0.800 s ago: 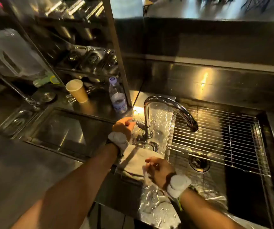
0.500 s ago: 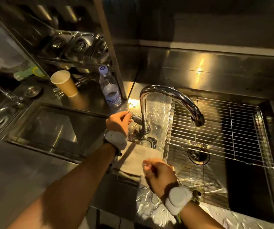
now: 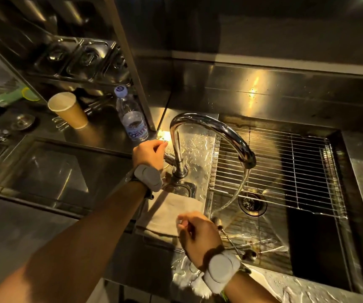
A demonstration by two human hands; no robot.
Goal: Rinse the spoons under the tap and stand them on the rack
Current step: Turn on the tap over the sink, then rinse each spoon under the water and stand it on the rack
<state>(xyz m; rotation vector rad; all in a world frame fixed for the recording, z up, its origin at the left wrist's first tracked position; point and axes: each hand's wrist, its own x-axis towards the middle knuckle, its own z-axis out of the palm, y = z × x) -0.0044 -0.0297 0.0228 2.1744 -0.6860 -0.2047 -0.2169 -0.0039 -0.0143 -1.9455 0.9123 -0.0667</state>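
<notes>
Head view: tap water now running.

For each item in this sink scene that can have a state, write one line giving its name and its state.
tap: running
left hand: gripping the tap handle
right hand: curled, contents unclear
spoons: lying in the sink, unracked
wire rack: bare
water bottle: capped, upright
paper cup: upright, open
cloth: folded flat

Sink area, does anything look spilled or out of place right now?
Water is puddled on the counter behind the tap, outside the sink. Otherwise nothing odd: spoons lie in the basin, water running.
</notes>
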